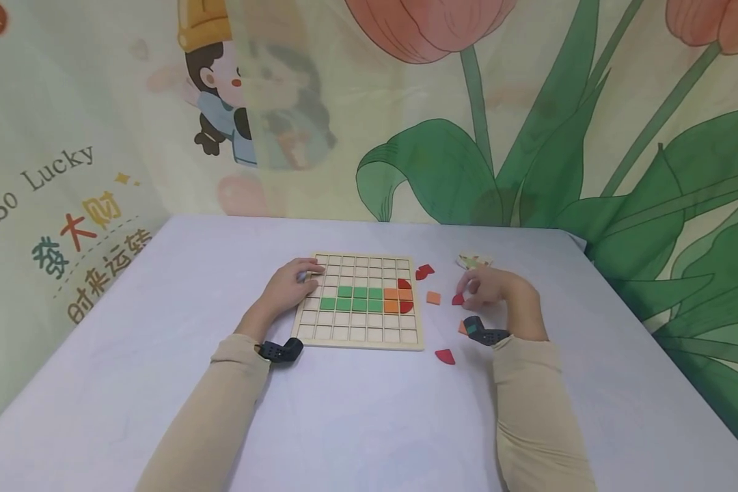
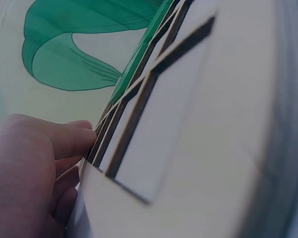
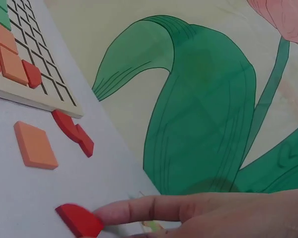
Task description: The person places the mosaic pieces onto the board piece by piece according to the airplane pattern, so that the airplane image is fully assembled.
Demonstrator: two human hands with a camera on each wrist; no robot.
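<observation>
A wooden grid board (image 1: pixel 359 345) lies on the table, with green square tiles (image 1: pixel 352 304), orange square tiles (image 1: pixel 391 306) and red quarter-circle tiles (image 1: pixel 406 307) in its cells. My left hand (image 1: pixel 288 285) holds the board by its left edge; in the left wrist view its fingers (image 2: pixel 77 141) meet the rim. To the right of the board, my right hand (image 1: pixel 488 287) pinches a red quarter-circle tile (image 3: pixel 79 218) between index finger and thumb. In the right wrist view the thumb is mostly out of frame.
Beside the board lie a loose orange square tile (image 1: pixel 433 298), red tiles (image 1: pixel 426 270) near its upper right corner, and another red quarter-circle (image 1: pixel 445 357) nearer the front. An orange tile (image 1: pixel 463 328) is partly hidden by the right wrist camera. A patterned item (image 1: pixel 474 261) lies behind the right hand.
</observation>
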